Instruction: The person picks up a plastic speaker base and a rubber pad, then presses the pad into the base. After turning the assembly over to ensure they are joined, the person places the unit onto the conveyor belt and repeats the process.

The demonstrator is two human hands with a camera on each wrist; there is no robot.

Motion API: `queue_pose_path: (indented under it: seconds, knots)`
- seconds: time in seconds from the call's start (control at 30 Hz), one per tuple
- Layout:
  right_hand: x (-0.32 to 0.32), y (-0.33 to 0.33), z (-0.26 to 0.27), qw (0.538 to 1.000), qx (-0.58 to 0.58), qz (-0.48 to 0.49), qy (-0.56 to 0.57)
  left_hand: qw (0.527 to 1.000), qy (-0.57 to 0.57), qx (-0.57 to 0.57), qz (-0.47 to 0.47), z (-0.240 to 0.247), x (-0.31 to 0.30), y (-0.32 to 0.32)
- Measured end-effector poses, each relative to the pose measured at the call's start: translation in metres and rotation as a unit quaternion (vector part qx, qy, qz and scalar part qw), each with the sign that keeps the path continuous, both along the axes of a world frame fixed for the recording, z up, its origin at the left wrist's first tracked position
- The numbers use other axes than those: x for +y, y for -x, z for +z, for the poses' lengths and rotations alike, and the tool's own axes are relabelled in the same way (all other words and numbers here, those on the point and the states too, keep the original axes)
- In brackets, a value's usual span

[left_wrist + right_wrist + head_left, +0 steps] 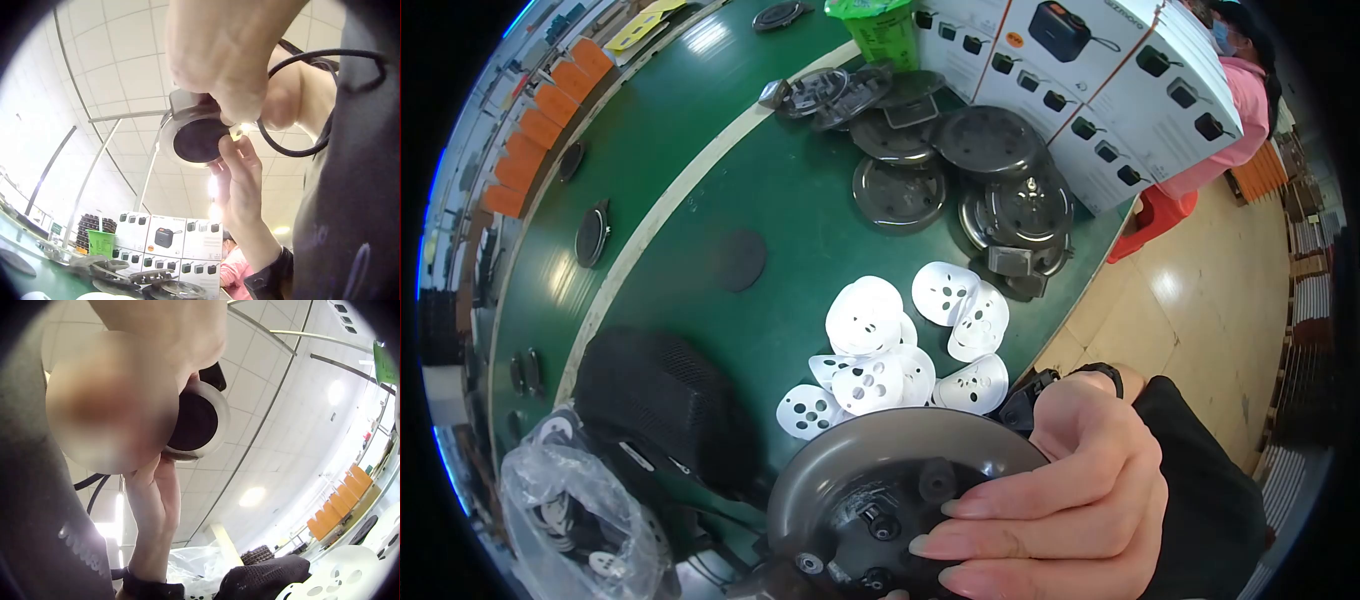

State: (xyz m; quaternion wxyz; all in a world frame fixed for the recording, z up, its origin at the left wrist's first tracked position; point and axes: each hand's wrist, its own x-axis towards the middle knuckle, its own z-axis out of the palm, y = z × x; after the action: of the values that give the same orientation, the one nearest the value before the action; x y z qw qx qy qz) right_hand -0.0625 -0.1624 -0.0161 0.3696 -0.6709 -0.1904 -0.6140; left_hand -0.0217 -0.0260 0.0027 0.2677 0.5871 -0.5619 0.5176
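A dark, see-through round plastic cover [830, 470] with screw posts inside is held low in front of the body. My right hand [1090, 490] grips its right side in the head view, fingers reaching over the inside. From below, the left wrist view shows a dark round face [199, 140] within a paler rim. My left hand [219, 56] holds the cover at its edge, close to the left wrist camera; in the right wrist view this hand [156, 494] comes up under the rim. White discs with holes [865, 320] lie just beyond the cover.
Several similar dark covers [990, 140] are piled at the back right beside printed boxes [1080, 90] and a green packet [880, 35]. At left are a black mesh item [655, 400], a clear plastic bag [580, 510] and a dark disc [743, 260]. A person in pink [1230, 130] sits beyond.
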Motion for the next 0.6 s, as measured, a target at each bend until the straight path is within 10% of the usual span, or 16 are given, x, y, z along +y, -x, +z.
queue_pose_path:
  seconds: [0.13, 0.27, 0.4, 0.6]
  knots:
    - [-0.005, 0.001, 0.011, 0.999, 0.026, 0.027, 0.039, 0.970, 0.233, 0.011, 0.065, -0.012, -0.048, -0.002]
    - [-0.036, -0.012, 0.013, 0.977, 0.103, 0.118, 0.145, 0.913, -0.148, 0.368, -0.092, 0.018, 0.012, -0.010]
    - [-0.044, -0.021, 0.014, 0.940, 0.263, 0.196, 0.099, 0.749, -0.010, 0.653, -0.110, 0.018, 0.004, -0.005]
    - [-0.030, -0.016, 0.027, 0.925, 0.374, 0.012, 0.066, 0.766, -0.023, 0.640, 0.056, 0.003, 0.024, -0.008]
